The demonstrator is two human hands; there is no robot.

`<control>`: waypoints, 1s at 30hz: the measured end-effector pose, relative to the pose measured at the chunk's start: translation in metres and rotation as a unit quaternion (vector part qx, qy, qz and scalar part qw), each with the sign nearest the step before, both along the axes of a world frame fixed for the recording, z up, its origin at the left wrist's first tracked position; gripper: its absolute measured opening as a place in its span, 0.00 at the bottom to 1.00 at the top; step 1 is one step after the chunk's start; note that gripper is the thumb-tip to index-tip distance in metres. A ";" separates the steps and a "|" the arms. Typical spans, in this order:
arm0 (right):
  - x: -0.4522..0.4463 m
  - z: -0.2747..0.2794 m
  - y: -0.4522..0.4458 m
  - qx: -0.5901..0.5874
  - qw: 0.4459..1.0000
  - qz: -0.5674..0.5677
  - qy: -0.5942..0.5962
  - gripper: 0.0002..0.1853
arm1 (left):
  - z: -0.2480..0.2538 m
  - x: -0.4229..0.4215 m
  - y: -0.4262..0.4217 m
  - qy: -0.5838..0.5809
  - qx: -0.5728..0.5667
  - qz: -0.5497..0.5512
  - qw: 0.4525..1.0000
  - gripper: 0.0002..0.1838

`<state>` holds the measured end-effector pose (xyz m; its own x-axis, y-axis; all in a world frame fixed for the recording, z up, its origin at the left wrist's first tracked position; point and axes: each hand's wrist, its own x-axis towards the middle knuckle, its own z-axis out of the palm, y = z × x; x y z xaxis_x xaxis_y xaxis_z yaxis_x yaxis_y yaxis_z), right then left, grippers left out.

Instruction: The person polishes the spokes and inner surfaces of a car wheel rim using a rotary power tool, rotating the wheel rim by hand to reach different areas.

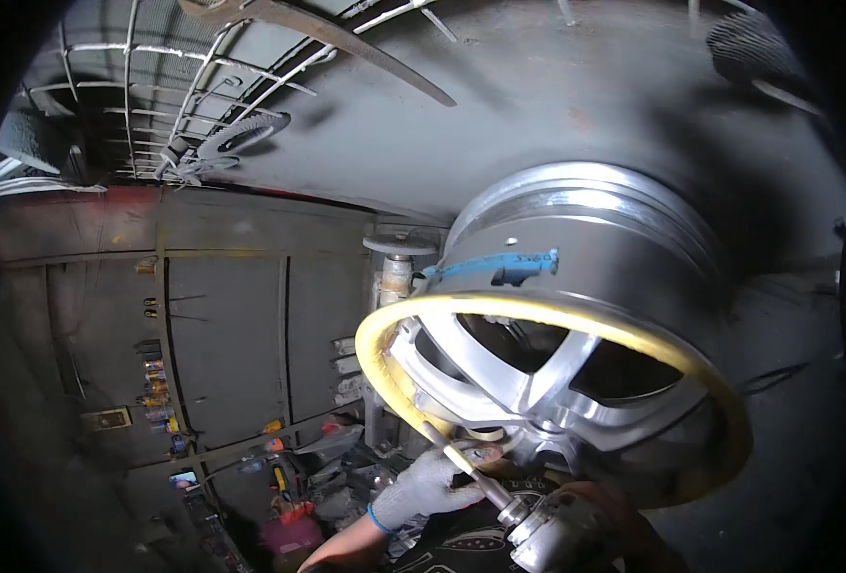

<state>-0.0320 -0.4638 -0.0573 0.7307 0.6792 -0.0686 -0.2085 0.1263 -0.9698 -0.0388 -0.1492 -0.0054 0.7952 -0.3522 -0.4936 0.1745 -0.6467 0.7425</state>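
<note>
A silver spoked wheel rim [585, 244] with a yellow front lip is tilted at centre right, with blue marking on its barrel. My left hand [428, 487], in a grey glove with a blue band at the wrist, is closed beside the lower lip, near a metal tool shaft. What its fingers grip is hidden behind the shaft. At the bottom, my right hand [619, 511], dark and partly hidden, is wrapped round a power tool [552, 535]. The tool's long shaft reaches up and left, its tip at the yellow lip.
A wire rack [128, 86] and a long flat metal bar [356, 46] are at the top. A round-topped metal post [397, 277] stands left of the wheel. Bottles line a wall ledge at left, with cluttered tools and bags below. A cable lies right of the wheel.
</note>
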 end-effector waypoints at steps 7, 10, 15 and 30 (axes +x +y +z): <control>-0.029 0.033 0.020 0.111 0.988 -0.102 0.030 0.39 | 0.044 -0.011 -0.003 0.014 -0.114 -0.022 0.993 0.29; -0.048 0.052 0.026 0.132 0.978 -0.162 0.014 0.39 | 0.076 -0.014 -0.016 0.076 -0.184 -0.035 0.979 0.46; -0.121 0.039 0.026 -0.115 0.977 -0.170 0.061 0.35 | 0.042 -0.033 -0.016 -0.002 -0.319 -0.162 0.934 0.64; -0.110 0.128 0.135 -0.341 0.866 -0.342 -0.129 0.53 | 0.056 0.010 -0.012 0.381 -0.517 -0.113 0.758 0.48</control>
<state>-0.1424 -0.3288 0.0703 0.9969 -0.0528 -0.0580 -0.0764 -0.4860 -0.8706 -0.0289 -0.1615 0.0510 0.2794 -0.9489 -0.1469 0.7798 0.1350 0.6113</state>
